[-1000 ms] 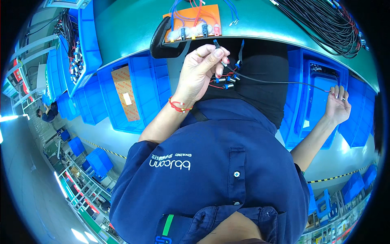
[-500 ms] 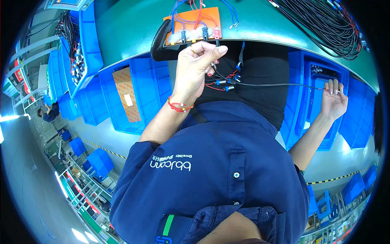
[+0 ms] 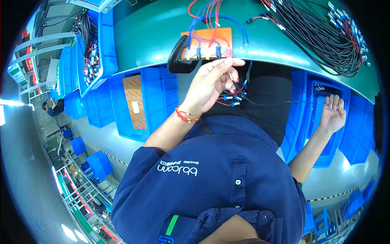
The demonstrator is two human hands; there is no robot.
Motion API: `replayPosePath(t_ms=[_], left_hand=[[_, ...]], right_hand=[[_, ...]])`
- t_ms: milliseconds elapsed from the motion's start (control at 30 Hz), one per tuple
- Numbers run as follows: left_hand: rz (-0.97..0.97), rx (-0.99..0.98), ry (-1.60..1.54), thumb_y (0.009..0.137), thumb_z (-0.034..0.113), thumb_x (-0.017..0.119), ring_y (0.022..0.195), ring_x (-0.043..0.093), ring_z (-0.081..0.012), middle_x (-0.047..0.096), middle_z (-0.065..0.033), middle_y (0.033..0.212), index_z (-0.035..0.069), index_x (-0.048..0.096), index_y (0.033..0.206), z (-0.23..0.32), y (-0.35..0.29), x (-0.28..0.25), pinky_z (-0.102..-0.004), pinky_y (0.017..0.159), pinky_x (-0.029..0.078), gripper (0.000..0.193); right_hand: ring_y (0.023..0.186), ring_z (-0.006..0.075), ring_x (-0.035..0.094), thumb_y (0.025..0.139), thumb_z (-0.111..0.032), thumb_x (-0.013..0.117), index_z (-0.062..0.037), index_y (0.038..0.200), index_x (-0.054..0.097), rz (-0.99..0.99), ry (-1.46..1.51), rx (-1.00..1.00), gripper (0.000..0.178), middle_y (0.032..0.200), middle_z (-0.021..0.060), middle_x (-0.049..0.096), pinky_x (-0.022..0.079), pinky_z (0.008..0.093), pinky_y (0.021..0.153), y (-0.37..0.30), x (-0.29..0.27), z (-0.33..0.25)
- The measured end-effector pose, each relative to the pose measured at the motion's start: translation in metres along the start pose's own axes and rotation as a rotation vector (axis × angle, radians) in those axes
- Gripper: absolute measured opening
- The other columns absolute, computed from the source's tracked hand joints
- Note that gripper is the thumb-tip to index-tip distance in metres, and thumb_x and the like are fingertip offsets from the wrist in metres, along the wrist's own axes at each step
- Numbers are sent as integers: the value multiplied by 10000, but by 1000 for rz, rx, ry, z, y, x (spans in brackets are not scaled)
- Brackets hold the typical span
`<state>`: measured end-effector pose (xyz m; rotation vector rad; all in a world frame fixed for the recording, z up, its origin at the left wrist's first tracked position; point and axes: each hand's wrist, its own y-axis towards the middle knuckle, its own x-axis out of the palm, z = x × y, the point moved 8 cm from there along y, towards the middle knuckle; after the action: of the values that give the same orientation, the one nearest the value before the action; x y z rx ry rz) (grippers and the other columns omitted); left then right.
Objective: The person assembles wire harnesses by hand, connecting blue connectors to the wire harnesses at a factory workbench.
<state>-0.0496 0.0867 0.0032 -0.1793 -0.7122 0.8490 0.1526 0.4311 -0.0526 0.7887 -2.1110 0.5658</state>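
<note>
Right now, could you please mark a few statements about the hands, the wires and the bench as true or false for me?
1. The left hand holds a bundle of wires with red and blue connectors. True.
2. The right hand grips the orange fixture. False: the orange fixture lies on the green bench, just above the left hand, while the right hand is off to the side over a blue bin, pinching a thin black wire.
3. A pile of black cables lies on the bench. True.
4. The left wrist is bare. False: it wears a red string bracelet.
</note>
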Motion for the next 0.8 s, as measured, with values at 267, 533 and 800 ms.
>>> replayPosePath(t_ms=[267, 533, 800], left_hand=[[50, 22, -20, 986, 370, 467, 507, 432, -44, 547, 10, 646, -5, 626, 985, -6, 7, 2, -221, 522, 418, 406], [-126, 22, 268, 998, 301, 443, 451, 489, -56, 572, -39, 566, -23, 630, 916, -6, -20, 26, -174, 431, 357, 383], [-266, 435, 358, 978, 271, 489, 584, 545, -87, 604, -50, 677, -43, 604, 1079, 92, 16, 93, -213, 566, 434, 349]], right_hand=[[627, 146, 272, 681, -87, 508, -74, 702, 386, -18, 34, -1, 124, 660, 32, 303, 255, 291, 622, 0, 1, 0], [643, 145, 278, 673, -82, 516, -79, 703, 382, -76, -1, -45, 136, 660, 32, 305, 261, 287, 629, -2, 20, -23], [694, 166, 318, 671, -78, 553, -84, 732, 402, -316, -53, -168, 163, 660, 25, 323, 293, 321, 724, 18, 68, -112]])
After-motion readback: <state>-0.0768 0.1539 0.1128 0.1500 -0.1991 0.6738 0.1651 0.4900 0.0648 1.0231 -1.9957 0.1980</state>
